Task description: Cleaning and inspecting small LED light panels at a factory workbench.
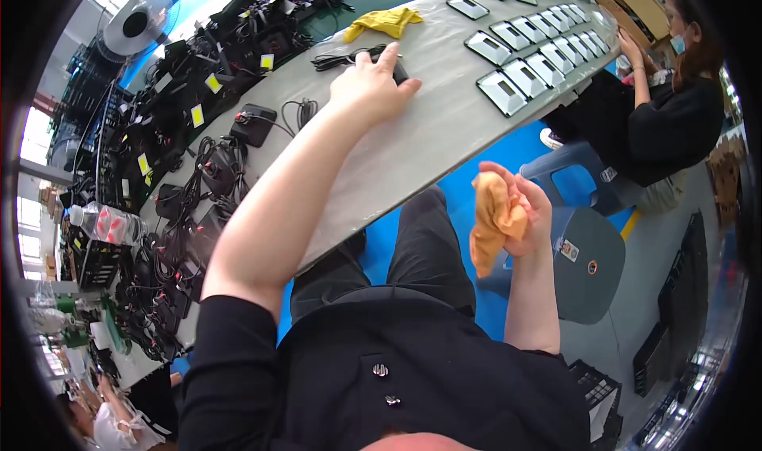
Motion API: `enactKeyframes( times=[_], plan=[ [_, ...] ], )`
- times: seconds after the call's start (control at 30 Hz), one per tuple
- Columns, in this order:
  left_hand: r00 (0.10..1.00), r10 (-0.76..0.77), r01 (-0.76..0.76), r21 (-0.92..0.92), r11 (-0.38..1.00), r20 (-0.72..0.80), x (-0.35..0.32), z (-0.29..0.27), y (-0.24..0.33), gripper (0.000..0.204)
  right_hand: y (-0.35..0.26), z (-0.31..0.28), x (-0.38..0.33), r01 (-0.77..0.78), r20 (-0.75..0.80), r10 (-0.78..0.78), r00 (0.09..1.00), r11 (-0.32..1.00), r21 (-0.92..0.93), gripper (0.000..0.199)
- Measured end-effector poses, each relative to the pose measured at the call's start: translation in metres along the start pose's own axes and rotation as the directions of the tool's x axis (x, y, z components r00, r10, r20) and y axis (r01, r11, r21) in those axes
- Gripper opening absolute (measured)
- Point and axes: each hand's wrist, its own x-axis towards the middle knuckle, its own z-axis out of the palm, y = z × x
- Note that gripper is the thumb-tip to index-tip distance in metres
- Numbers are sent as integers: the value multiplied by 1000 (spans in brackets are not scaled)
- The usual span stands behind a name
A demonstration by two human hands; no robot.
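Left hand (371, 86) closed over black adapter (399, 71), mid-tabletop toward its far edge; right hand (520, 213) clutches orange cloth (492, 221) off the near edge. I'd grip firmly (cord (341, 58) trails), then wipe.

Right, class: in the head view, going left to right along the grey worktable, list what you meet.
Clear plastic water bottle → small black box with a coiled cable → left hand on a black device → crumpled yellow cloth → rows of square silver-framed lamp units.
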Motion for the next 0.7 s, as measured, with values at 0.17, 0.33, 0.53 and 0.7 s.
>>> enactKeyframes(
  times=[0.17, 0.33, 0.53, 0.7],
  plan=[
    [962, -18, -21, -138, 990, -273, 15, 44, -28, 59, 8, 18, 5, 27, 16, -25, 1000, 989, -145, 44],
    [981, 147, 158, -956, -248, 124, -53, 8, -20, 43, 6, 28, -10, 279, -83, -336, 938, 875, -396, 30],
    [927, 368, 222, -693, -686, -68, -146, -7, -6, 54, 22, 106, 27, 564, 717, -625, 310, -486, -668, 26],
    [951, 263, 6, -843, -538, -161, -171, -16, -7, 62, 49, 129, -2, 603, 637, -546, 543, -274, -749, 28]
  ],
)
